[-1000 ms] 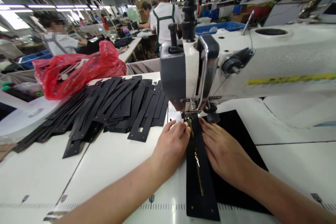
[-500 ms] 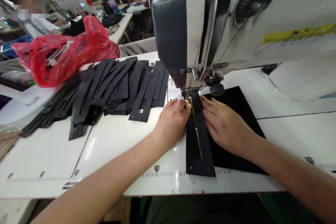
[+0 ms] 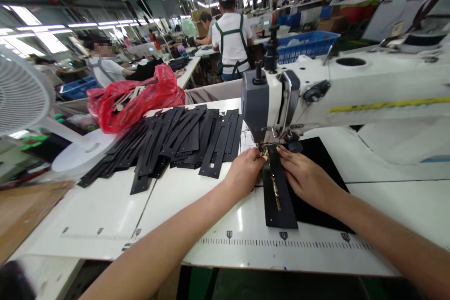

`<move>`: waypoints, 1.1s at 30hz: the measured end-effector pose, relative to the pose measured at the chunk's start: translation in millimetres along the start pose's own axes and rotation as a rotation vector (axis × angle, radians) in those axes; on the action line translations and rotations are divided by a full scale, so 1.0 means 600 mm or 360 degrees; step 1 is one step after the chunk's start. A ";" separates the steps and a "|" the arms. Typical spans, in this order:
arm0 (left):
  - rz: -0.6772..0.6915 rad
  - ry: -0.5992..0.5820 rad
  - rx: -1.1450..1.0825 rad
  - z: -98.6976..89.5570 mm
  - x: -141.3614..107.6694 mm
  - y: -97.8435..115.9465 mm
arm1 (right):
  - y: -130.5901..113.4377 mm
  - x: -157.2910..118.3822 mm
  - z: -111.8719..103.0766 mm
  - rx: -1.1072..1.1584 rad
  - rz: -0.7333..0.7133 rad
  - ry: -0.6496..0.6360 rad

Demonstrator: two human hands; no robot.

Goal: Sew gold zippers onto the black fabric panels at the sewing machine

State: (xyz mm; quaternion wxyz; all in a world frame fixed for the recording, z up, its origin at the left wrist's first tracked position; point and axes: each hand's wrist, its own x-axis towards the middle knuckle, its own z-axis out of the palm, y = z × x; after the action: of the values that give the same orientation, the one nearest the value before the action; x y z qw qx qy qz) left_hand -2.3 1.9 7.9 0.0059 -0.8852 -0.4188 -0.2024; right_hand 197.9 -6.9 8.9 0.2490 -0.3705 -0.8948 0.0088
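A black strip with a gold-toothed zipper point(image 3: 273, 177) in its middle lies lengthwise under the sewing machine head point(image 3: 258, 103). Close to the presser foot, my left hand point(image 3: 246, 168) has its fingertips pinched on the strip's left edge. My right hand point(image 3: 305, 173) rests palm down with fingers stretched out, the tips along the strip's right edge. Beneath that hand and partly under the strip is a larger black panel point(image 3: 316, 159). The gold zipper pull point(image 3: 275, 190) sits partway down the teeth. The needle point is hidden by the foot and my fingers.
Left of the machine lies a heap of slotted black strips point(image 3: 176, 138). Behind it is a red plastic bag point(image 3: 147, 96), and a white fan point(image 3: 21, 93) stands at far left. A printed ruler point(image 3: 253, 242) runs along the table's front edge. Co-workers point(image 3: 232, 37) are farther back.
My view has tilted up and drawn back, showing more of the room. The zippered strip has slid a little away from me under the foot; its near end now lies behind the ruler marks.
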 end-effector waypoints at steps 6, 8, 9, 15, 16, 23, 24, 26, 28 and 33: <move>0.0163 0.0101 -0.0045 -0.010 -0.046 0.028 | -0.060 -0.066 -0.024 -0.0104 -0.0095 -0.0084; 0.0192 0.0119 -0.0038 -0.011 -0.052 0.036 | -0.068 -0.076 -0.023 -0.0144 -0.0137 -0.0117; 0.0205 0.0119 -0.0029 -0.011 -0.053 0.037 | -0.069 -0.077 -0.021 -0.0148 -0.0140 -0.0118; 0.0246 0.0145 0.0012 -0.010 -0.043 0.033 | -0.062 -0.066 -0.017 -0.0104 -0.0099 -0.0110; 0.0245 0.0156 0.0028 -0.010 -0.041 0.033 | -0.060 -0.065 -0.016 -0.0104 -0.0098 -0.0105; 0.0236 0.0198 0.0039 -0.007 -0.028 0.026 | -0.048 -0.051 -0.012 -0.0148 -0.0117 -0.0102; 0.0235 0.0194 0.0033 -0.007 -0.025 0.024 | -0.046 -0.049 -0.012 -0.0148 -0.0115 -0.0104; 0.0232 0.0187 0.0022 -0.007 -0.020 0.019 | -0.042 -0.044 -0.012 -0.0145 -0.0105 -0.0114; 0.0230 0.0189 0.0005 -0.007 -0.014 0.015 | -0.039 -0.040 -0.012 -0.0142 -0.0094 -0.0129; 0.0185 0.0144 -0.0080 -0.002 -0.001 0.005 | -0.031 -0.028 -0.008 -0.0093 -0.0069 -0.0134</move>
State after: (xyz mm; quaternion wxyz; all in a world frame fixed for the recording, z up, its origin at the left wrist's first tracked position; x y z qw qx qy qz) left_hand -1.0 -0.6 9.1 0.0144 -0.8979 -0.3607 -0.2519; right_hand 197.9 -32.3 9.5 0.2004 -0.3575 -0.9121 -0.0071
